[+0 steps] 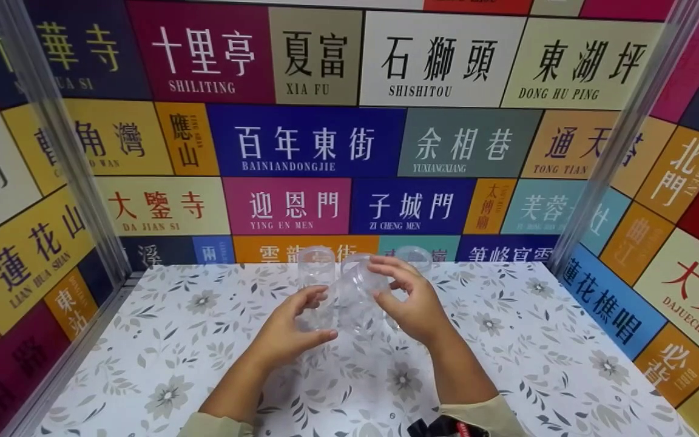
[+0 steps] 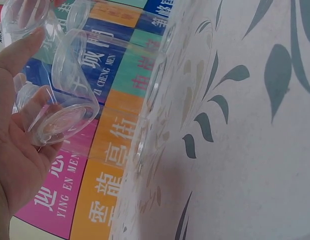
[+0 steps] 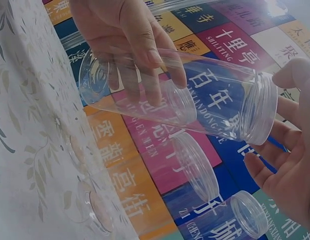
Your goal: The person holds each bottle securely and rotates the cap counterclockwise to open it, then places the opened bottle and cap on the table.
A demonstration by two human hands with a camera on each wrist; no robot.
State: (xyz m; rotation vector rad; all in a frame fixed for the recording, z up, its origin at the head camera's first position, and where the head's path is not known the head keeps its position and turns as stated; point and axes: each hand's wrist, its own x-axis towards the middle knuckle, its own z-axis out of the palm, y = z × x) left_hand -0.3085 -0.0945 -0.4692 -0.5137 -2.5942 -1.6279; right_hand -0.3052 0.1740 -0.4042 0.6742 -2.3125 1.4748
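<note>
A clear plastic jar (image 1: 357,294) is held tilted above the table between both hands. Its lower part lies within the curve of my left hand (image 1: 295,321); in the right wrist view the left thumb and fingers wrap its body. My right hand (image 1: 413,300) pinches the opposite end, at the translucent screw lid (image 3: 267,110), with thumb and fingers curled round it. Behind stand three similar clear jars, among them a left jar (image 1: 316,258) and a right jar (image 1: 416,255). Any contents are too faint to tell.
The table (image 1: 173,340) wears a white cloth with grey flowers and leaves. At its back edge rises a wall of coloured name panels (image 1: 289,206), with side walls left and right. Clear corner strips (image 1: 604,145) run up both back corners.
</note>
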